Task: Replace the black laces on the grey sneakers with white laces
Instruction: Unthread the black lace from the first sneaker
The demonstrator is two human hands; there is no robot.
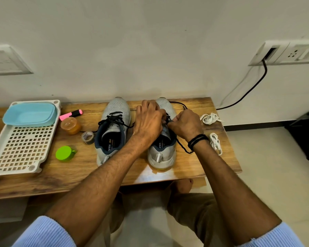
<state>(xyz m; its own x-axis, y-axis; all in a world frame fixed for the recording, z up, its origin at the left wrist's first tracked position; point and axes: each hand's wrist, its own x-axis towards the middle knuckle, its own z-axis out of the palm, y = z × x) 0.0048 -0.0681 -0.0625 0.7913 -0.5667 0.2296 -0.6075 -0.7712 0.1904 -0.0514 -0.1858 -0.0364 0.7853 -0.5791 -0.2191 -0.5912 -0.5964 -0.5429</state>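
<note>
- A white perforated tray (21, 139) sits at the left end of the wooden table (78, 168), with a light blue container (29, 114) lying in its far end.
- Just right of the tray lie a pink highlighter (70, 114), an orange jar (70, 125) and a roll of clear tape (87, 137). A green cap (65, 153) lies nearer the front edge.
- The first grey sneaker (114, 111) stands toe to the wall, beside the tape roll. Its black lace (114, 119) is threaded through the eyelets, and the ends spill over both sides.
- The left hand (148, 122) reaches across to the second grey sneaker (161, 157). Its fingers are bent down over the front of the upper. Whether they grip the shoe, grip the lace or only press cannot be told, because the fingertips are hidden.
- The second grey sneaker stands parallel to the first, heel toward the person, near the middle of the table.
- The right hand (185, 124) is curled at the eyelets, thumb and forefinger pinching the loose black lace (181, 147). That lace loops out past the toe and trails under the wrist, which wears a black band (197, 140).
- Two bundled white laces lie on the table right of that hand: a far bundle (210, 118) and a near bundle (215, 142), apart from each other and from the shoe.
- A black cable (248, 91) hangs from a wall socket plate (292, 53) on the far right.
</note>
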